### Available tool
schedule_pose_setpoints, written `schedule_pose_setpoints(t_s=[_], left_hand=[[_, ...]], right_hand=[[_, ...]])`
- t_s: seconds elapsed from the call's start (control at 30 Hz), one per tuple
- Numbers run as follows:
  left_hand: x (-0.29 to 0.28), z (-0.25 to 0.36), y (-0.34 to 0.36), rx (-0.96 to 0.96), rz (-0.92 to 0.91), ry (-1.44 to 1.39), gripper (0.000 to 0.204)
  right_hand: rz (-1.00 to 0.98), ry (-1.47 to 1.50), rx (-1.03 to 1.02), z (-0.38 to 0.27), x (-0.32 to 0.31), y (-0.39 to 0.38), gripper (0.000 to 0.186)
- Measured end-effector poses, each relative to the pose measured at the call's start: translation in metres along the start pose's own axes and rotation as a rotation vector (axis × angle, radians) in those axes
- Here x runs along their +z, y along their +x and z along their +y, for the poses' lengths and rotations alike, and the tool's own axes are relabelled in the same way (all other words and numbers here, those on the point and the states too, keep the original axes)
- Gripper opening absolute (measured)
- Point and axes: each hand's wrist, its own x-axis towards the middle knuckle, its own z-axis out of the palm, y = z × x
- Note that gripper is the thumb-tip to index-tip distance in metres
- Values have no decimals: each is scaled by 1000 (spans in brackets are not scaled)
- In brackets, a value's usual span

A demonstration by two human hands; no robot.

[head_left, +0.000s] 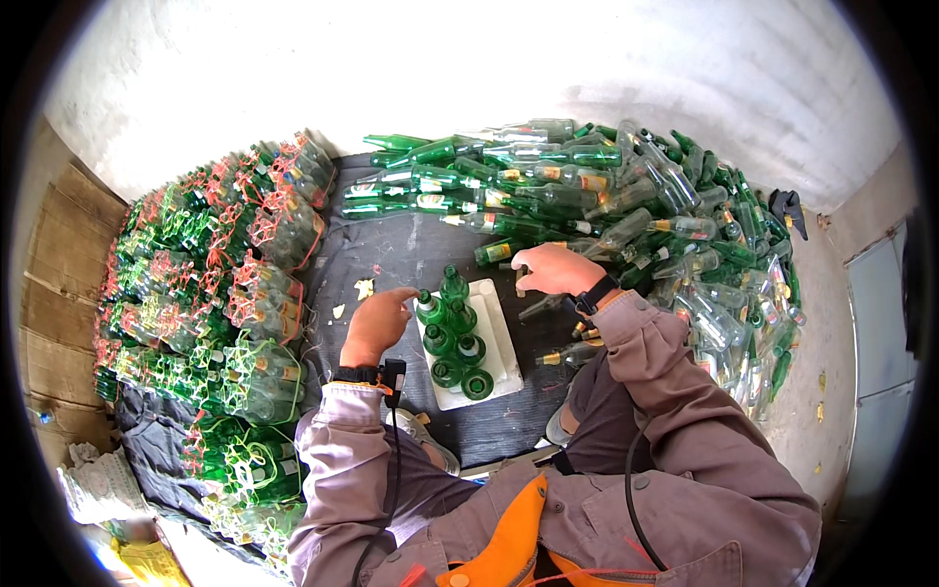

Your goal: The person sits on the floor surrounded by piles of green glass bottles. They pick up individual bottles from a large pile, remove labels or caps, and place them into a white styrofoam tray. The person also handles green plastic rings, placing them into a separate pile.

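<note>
Several upright green bottles [437, 341] are grouped on a white foam board [503, 357] in front of me. My left hand [381, 320] is open at their left, fingers bent, fingertips close to the top of the back-left bottle; whether they touch it is unclear. My right hand [553, 271] is curled above the board's back-right corner, beside loose lying bottles [509, 225], around something small and pale brown that I cannot make out.
Bundles of bottles tied with red and yellow-green cord [264, 382] line the left. A large pile of loose clear and green bottles [714, 303] curves from the back round to the right on a dark mat [366, 249]. A white wall [440, 68] stands behind.
</note>
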Motion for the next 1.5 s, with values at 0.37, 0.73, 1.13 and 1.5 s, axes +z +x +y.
schedule_pose_setpoints(t_s=[0.37, 0.73, 1.13, 1.5], left_hand=[[-3, 9, 1, 78, 0, -4, 33], [2, -4, 1, 116, -18, -34, 34], [3, -6, 3, 140, 11, -73, 27], [-3, -5, 3, 144, 15, -91, 22]], right_hand=[[-15, 45, 30, -5, -5, -2, 43], [243, 166, 162, 16, -51, -15, 43], [463, 626, 406, 97, -96, -60, 42], [1018, 1157, 335, 137, -107, -91, 30]])
